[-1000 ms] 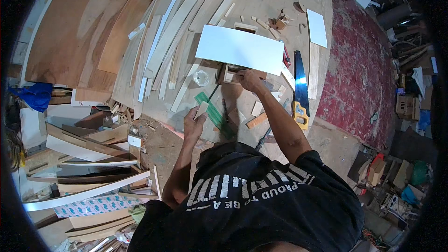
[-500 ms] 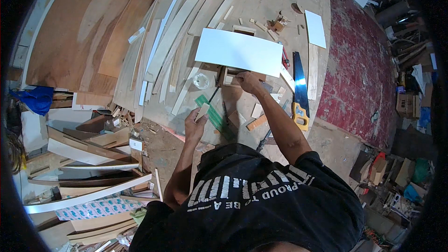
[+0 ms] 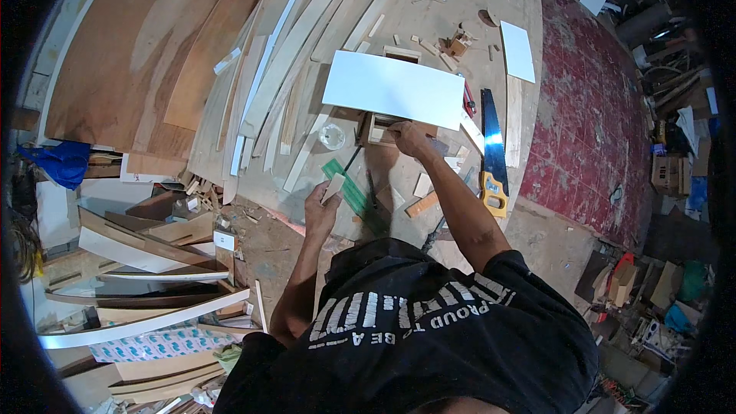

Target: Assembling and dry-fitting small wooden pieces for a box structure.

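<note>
My left hand point(image 3: 320, 213) is closed around a short, pale wood block point(image 3: 333, 186), held above the near end of a green translucent strip point(image 3: 354, 196). My right hand point(image 3: 412, 140) reaches to a small open wooden frame point(image 3: 379, 131), its fingers curled on the frame's right side; the fingertips are partly hidden. A white rectangular panel point(image 3: 392, 88) lies over the frame and covers its far part. A dark thin rod point(image 3: 353, 159) lies between the frame and the strip.
A handsaw point(image 3: 493, 149) with a yellow handle lies right of my right forearm. A clear round tub point(image 3: 331, 136) stands left of the frame. Long wood strips point(image 3: 287, 54) fill the table's left side; small offcuts point(image 3: 428, 44) lie beyond the panel. Stacked boards point(image 3: 146, 268) stand at the lower left.
The whole view has shifted very slightly. Both hands keep nearly the same place and hold; the block in my left hand is tilted a little differently.
</note>
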Demonstrator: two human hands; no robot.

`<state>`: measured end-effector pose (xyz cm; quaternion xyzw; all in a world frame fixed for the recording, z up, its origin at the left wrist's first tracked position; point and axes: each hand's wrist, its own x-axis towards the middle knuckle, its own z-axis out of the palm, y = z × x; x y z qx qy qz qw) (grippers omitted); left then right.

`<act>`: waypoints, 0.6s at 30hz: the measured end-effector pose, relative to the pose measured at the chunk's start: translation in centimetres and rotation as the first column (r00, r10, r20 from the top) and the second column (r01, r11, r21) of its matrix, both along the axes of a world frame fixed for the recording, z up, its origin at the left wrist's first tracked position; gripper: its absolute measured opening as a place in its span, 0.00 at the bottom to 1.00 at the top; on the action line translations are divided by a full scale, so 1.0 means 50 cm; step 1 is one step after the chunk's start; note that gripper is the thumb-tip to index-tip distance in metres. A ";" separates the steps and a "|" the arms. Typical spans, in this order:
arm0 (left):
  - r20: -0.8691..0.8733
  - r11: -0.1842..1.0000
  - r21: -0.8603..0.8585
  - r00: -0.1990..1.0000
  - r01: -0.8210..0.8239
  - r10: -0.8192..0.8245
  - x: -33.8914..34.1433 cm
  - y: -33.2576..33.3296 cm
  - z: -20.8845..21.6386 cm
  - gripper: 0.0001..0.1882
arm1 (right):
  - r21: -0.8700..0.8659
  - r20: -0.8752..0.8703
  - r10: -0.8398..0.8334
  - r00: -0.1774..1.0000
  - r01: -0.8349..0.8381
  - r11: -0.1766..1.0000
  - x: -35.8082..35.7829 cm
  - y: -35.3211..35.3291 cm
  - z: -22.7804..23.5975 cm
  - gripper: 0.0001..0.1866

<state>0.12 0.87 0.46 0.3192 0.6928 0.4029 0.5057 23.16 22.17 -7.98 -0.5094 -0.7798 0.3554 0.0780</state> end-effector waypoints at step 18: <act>-0.081 0.996 0.087 0.997 0.022 -0.015 -0.004 -0.009 -0.032 0.22 | 0.018 -0.103 -0.070 0.992 0.072 0.997 0.001 -0.006 -0.001 0.20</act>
